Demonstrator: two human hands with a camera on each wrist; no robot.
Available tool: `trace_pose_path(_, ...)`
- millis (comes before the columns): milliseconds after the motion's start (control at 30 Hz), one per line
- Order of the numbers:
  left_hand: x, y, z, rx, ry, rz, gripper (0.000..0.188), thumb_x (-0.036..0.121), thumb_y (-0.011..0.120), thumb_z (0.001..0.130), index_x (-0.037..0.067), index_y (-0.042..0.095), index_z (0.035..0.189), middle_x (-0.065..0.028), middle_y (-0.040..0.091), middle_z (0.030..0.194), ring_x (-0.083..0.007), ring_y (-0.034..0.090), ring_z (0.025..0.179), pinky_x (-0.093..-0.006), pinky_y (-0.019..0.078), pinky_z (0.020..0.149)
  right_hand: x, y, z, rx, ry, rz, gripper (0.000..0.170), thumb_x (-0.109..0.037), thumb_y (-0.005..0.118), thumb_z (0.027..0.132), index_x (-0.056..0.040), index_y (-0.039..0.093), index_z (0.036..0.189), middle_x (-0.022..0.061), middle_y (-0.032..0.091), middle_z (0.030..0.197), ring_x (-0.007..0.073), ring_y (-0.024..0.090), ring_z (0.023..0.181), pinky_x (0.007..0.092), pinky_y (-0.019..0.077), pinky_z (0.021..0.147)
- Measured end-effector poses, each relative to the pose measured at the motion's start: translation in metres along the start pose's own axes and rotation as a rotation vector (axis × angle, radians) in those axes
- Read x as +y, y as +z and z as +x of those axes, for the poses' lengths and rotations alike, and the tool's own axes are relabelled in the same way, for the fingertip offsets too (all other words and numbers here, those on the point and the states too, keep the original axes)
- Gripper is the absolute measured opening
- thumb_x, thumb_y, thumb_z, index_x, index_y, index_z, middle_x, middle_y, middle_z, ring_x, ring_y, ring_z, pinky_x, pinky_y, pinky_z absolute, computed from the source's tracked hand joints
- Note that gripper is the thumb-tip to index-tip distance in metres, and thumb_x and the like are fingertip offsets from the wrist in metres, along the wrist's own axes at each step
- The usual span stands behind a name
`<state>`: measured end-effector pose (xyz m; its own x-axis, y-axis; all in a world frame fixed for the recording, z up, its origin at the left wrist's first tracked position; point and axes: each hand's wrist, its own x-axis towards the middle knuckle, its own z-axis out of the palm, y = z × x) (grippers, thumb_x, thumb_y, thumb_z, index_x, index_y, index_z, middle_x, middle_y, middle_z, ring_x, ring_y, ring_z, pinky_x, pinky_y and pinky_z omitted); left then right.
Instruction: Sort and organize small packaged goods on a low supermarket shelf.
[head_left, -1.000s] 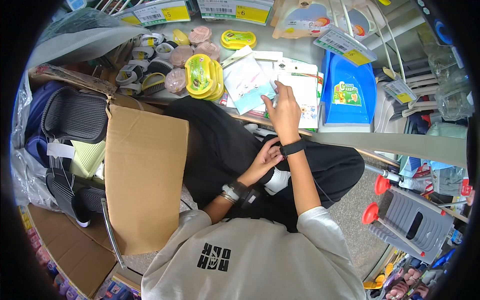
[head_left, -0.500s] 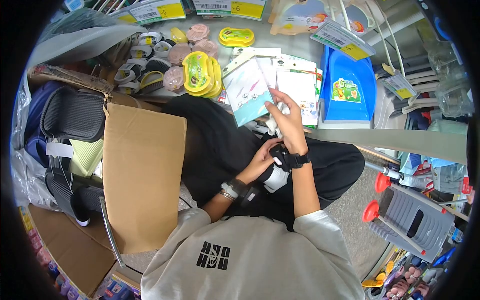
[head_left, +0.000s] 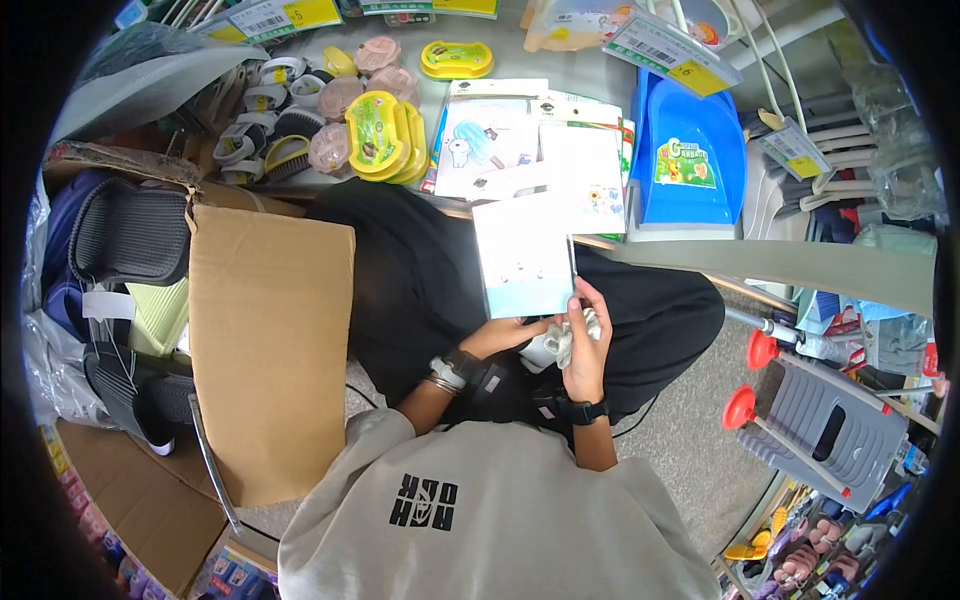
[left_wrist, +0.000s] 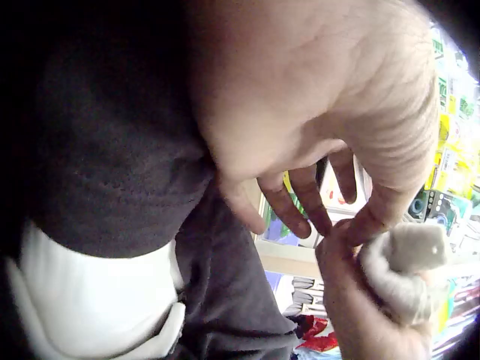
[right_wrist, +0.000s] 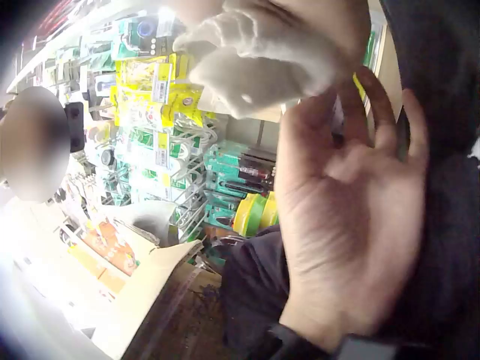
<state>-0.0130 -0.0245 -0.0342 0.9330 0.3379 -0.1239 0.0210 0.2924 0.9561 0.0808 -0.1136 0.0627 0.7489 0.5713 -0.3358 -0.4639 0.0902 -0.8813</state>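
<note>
In the head view a flat packet [head_left: 528, 262], white above and light blue below, is upright over the lap. My right hand [head_left: 588, 345] pinches its lower right corner and also keeps a crumpled off-white cloth [head_left: 566, 347] in the palm. My left hand [head_left: 495, 337] is at the packet's lower edge, its fingers loosely extended. In the left wrist view my left hand [left_wrist: 315, 90] meets the fingertips of my right hand [left_wrist: 360, 300], beside the cloth [left_wrist: 405, 270]. The right wrist view shows the cloth [right_wrist: 255, 60] above my left palm [right_wrist: 356, 217].
On the shelf lie white packets [head_left: 490, 145], yellow containers [head_left: 378, 135], brushes [head_left: 240, 145] and a blue dustpan [head_left: 690, 150]. A cardboard box flap [head_left: 270, 350] stands at the left. A grey step stool [head_left: 830, 425] is at the right. Price tags [head_left: 672, 50] hang above.
My right hand has taken the packet off the shelf pile and drawn it toward the body, above the lap, uncovering another packet. My left hand has shifted slightly toward it.
</note>
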Motion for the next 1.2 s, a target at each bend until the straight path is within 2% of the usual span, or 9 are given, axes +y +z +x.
trace_pose_path(100, 0.007, -0.003, -0.007, 0.034, -0.141, -0.229, 0.043, 0.013, 0.061, 0.089, 0.001, 0.053, 0.129, -0.0057, 0.057, 0.127, -0.0152, 0.052, 0.114, -0.0289, 0.0401, 0.098, 0.002, -0.019, -0.002, 0.055, -0.030, -0.071, 0.030, -0.013, 0.060, 0.095, -0.0030, 0.054, 0.123, 0.0006, 0.055, 0.102, 0.0065, 0.052, 0.089, 0.0200, 0.0442, 0.075)
trace_pose_path(233, 0.030, -0.008, -0.006, 0.066, 0.000, -0.434, 0.066, 0.000, 0.059, 0.074, 0.000, 0.043, 0.138, -0.0138, 0.048, 0.139, -0.0252, 0.049, 0.124, -0.0357, 0.0369, 0.106, -0.014, -0.033, 0.007, 0.116, 0.028, 0.073, 0.031, -0.012, 0.058, 0.095, -0.0045, 0.053, 0.125, 0.0009, 0.054, 0.104, 0.0085, 0.055, 0.091, 0.0225, 0.0474, 0.078)
trace_pose_path(267, 0.028, -0.009, -0.006, 0.044, 0.026, -0.494, 0.071, 0.004, 0.055, 0.072, 0.000, 0.037, 0.141, -0.0159, 0.042, 0.144, -0.0285, 0.047, 0.126, -0.0462, 0.0360, 0.108, -0.018, -0.034, 0.011, 0.129, 0.005, 0.083, 0.033, -0.010, 0.059, 0.094, -0.0045, 0.052, 0.126, 0.0015, 0.054, 0.105, 0.0098, 0.056, 0.093, 0.0234, 0.0477, 0.080)
trace_pose_path(400, 0.039, -0.013, -0.001, 0.091, -0.019, -0.920, 0.070, 0.011, 0.045, 0.072, -0.001, 0.037, 0.140, -0.0181, 0.038, 0.145, -0.0303, 0.046, 0.125, -0.0637, 0.0338, 0.104, -0.035, -0.034, 0.022, 0.125, -0.004, 0.217, 0.042, 0.003, 0.055, 0.087, -0.0037, 0.049, 0.128, 0.0064, 0.054, 0.110, 0.0178, 0.056, 0.104, 0.0296, 0.0468, 0.091)
trace_pose_path(667, 0.030, -0.019, -0.001, 0.072, -0.085, -0.893, 0.062, 0.008, 0.042, 0.073, -0.006, 0.042, 0.132, -0.0210, 0.047, 0.135, -0.0302, 0.054, 0.109, -0.0496, 0.0436, 0.096, -0.042, 0.004, 0.046, 0.146, -0.180, 0.037, 0.041, 0.010, 0.051, 0.080, -0.0007, 0.050, 0.120, 0.0089, 0.055, 0.111, 0.0178, 0.056, 0.100, 0.0282, 0.0444, 0.089)
trace_pose_path(900, 0.025, -0.015, 0.002, 0.028, -0.155, -0.806, 0.059, 0.012, 0.043, 0.074, -0.008, 0.044, 0.130, -0.0227, 0.055, 0.125, -0.0298, 0.056, 0.100, -0.0437, 0.0452, 0.092, -0.060, 0.039, 0.072, 0.059, -0.885, -0.716, 0.031, 0.009, 0.053, 0.083, 0.0008, 0.055, 0.113, 0.0135, 0.057, 0.109, 0.0223, 0.057, 0.100, 0.0297, 0.0431, 0.090)
trace_pose_path(967, 0.023, -0.020, 0.003, -0.038, -0.173, -0.848, 0.060, 0.013, 0.043, 0.075, -0.006, 0.042, 0.132, -0.0226, 0.052, 0.129, -0.0312, 0.056, 0.104, -0.0460, 0.0436, 0.095, -0.058, 0.039, 0.088, -0.071, -1.050, -0.949, 0.040, 0.012, 0.056, 0.075, 0.0011, 0.056, 0.114, 0.0173, 0.060, 0.113, 0.0344, 0.056, 0.110, 0.0411, 0.0415, 0.096)
trace_pose_path(1033, 0.030, -0.019, 0.003, -0.051, -0.187, -0.927, 0.060, 0.013, 0.044, 0.077, -0.004, 0.040, 0.135, -0.0218, 0.050, 0.132, -0.0326, 0.054, 0.111, -0.0506, 0.0403, 0.099, -0.053, 0.040, 0.097, -0.264, -1.088, -1.238, 0.044, 0.012, 0.054, 0.078, 0.0001, 0.055, 0.120, 0.0153, 0.058, 0.125, 0.0348, 0.052, 0.121, 0.0441, 0.0384, 0.103)
trace_pose_path(1200, 0.041, -0.019, 0.003, 0.040, -0.119, -1.224, 0.059, 0.015, 0.046, 0.085, -0.001, 0.033, 0.141, -0.0175, 0.043, 0.141, -0.0331, 0.042, 0.130, -0.0617, 0.0302, 0.107, -0.012, 0.034, 0.101, -0.379, -0.896, -1.216, 0.054, 0.010, 0.058, 0.074, 0.0004, 0.052, 0.126, 0.0158, 0.052, 0.135, 0.0324, 0.043, 0.132, 0.0466, 0.0322, 0.109)
